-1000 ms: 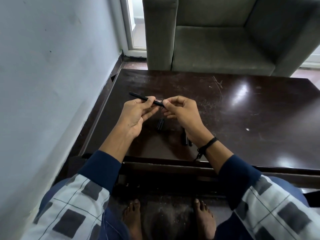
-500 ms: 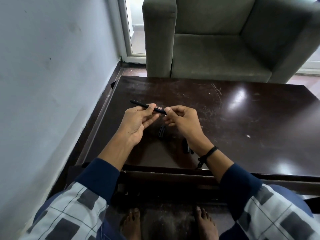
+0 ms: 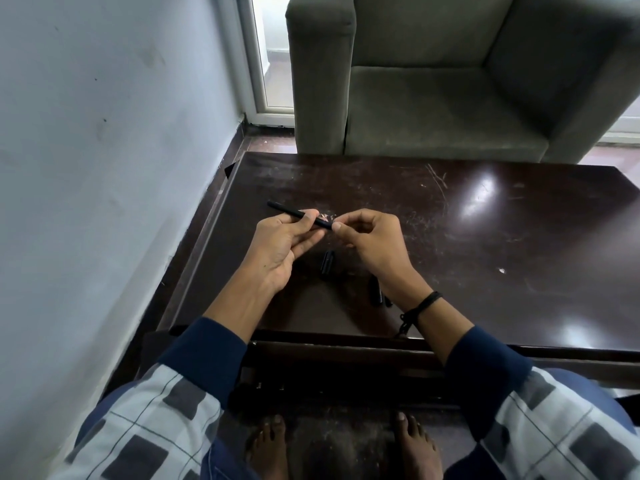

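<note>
Two bare hands are occupied with one thing: a thin black pen refill (image 3: 284, 210), as it appears to be, is held in the air just above the near left part of the dark worktop (image 3: 485, 254), slanting from its free far-left end down toward the right. The left grip (image 3: 280, 247) is closed round the middle of the refill, thumb on top and fingers curled beneath, while the right grip (image 3: 374, 244) is narrowed to a pinch of thumb and forefinger at the refill's right tip. The refill is judged to be very light, stiff along its length but easily bent or snapped if it is levered sideways, and smooth enough to roll or slip between the fingers. It is best held near the middle for support, with only a gentle pinch at the end, where ink may also be met. Two short black pen pieces are seen on the worktop below the hands: one pen piece (image 3: 328, 263) lies between the wrists, and a second pen piece (image 3: 375, 292) is partly hidden by the right wrist, so its shape cannot be told fully. Both lie close enough to be knocked if the hands are lowered. A black wristband (image 3: 424, 303) is worn on the right wrist. A grey armchair (image 3: 433, 109) is set against the far edge of the worktop, and a pale wall (image 3: 104, 168) runs close along the left.
</note>
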